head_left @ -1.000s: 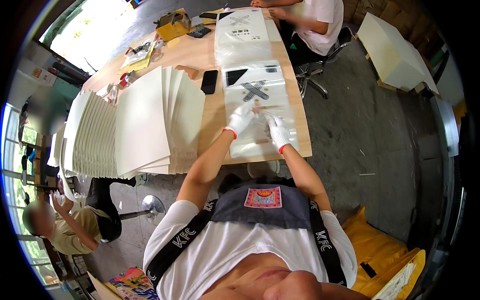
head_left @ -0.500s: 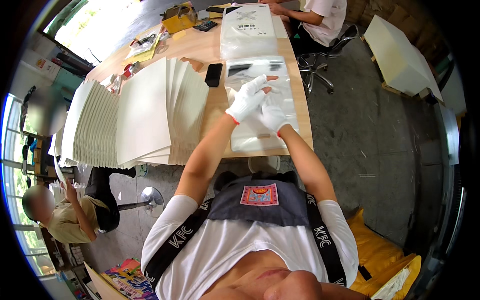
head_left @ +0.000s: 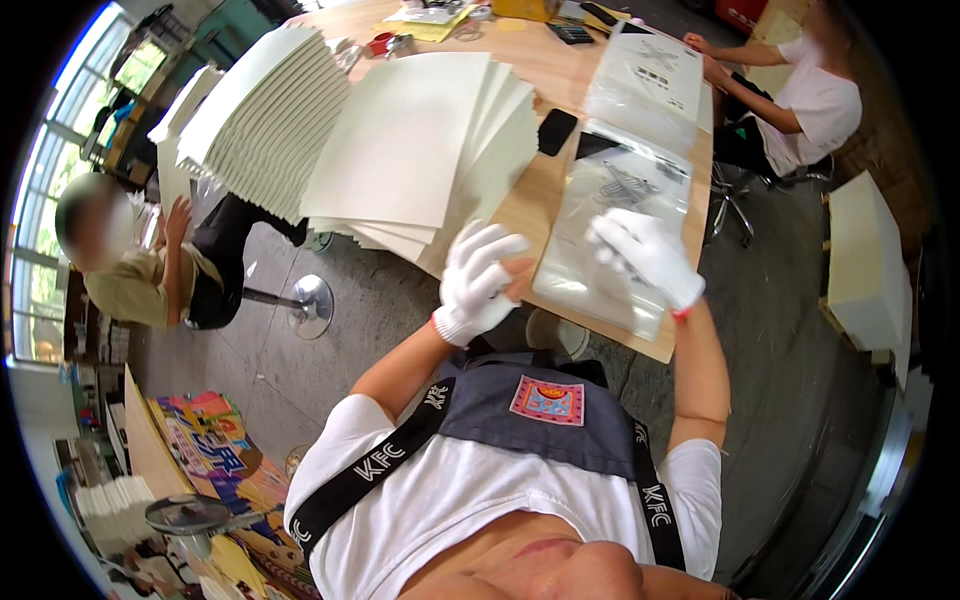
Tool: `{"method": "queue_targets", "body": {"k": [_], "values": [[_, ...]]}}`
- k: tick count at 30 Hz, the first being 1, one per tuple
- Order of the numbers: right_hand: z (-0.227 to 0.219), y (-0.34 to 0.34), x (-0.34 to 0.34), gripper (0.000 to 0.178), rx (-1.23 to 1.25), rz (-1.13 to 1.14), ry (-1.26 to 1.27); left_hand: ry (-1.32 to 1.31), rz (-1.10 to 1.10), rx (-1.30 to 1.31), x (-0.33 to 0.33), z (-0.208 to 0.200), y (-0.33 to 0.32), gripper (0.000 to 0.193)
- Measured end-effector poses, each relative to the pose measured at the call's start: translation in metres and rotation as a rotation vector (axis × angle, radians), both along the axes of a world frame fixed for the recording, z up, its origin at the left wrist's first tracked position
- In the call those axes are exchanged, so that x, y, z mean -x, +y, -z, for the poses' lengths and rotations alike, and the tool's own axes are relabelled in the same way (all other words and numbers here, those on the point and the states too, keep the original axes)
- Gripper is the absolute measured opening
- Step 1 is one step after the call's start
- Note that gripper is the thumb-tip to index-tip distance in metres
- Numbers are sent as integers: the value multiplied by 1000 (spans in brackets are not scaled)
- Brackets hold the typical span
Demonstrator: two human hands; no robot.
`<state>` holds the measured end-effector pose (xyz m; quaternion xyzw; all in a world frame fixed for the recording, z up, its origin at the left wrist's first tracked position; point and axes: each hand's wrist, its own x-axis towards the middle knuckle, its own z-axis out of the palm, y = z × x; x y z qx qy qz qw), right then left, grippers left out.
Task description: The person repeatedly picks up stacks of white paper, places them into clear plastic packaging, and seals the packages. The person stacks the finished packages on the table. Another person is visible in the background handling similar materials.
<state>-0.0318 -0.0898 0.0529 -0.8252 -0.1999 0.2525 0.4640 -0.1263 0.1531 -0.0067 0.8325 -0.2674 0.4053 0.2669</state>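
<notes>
My left hand [head_left: 483, 282], in a white knit glove with bare fingertips, hovers off the table's front edge beside the stack of white sheets [head_left: 395, 140]. Its fingers are apart and slightly bent, and nothing is in them. Over a pile of clear plastic bags [head_left: 575, 275] is my right hand [head_left: 648, 258], gloved the same way. Its fingers reach left, loosely bent, with nothing visible in them; whether they touch the top bag I cannot tell. The top bag has a dark printed drawing and a black strip.
Left of the sheets stands a fanned stack of white sheets [head_left: 265, 110]. A black phone [head_left: 556, 131] lies beside the bags, and a second bag pile [head_left: 645, 75] lies beyond. One person [head_left: 800, 100] sits at the far right, another [head_left: 140, 260] at the left. A pale block [head_left: 868, 265] stands right.
My hands, together over the bags before, are now apart. The left has moved left toward the sheets; the right remains over the bags. The view has turned left.
</notes>
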Motion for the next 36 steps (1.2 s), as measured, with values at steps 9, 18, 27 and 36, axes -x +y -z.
{"method": "queue_targets", "body": {"k": [9, 18, 27, 36], "values": [[48, 172, 7, 47, -215, -95, 279, 82, -478, -24, 36, 36, 75, 28], [36, 201, -5, 44, -422, 66, 734, 102, -339, 73, 42, 35, 84, 27], [53, 53, 76, 39, -245, -116, 481, 1112, 214, 1958, 106, 8, 143, 61], [82, 104, -1, 54, -927, -19, 472, 1325, 134, 943, 94, -44, 168, 48]]}}
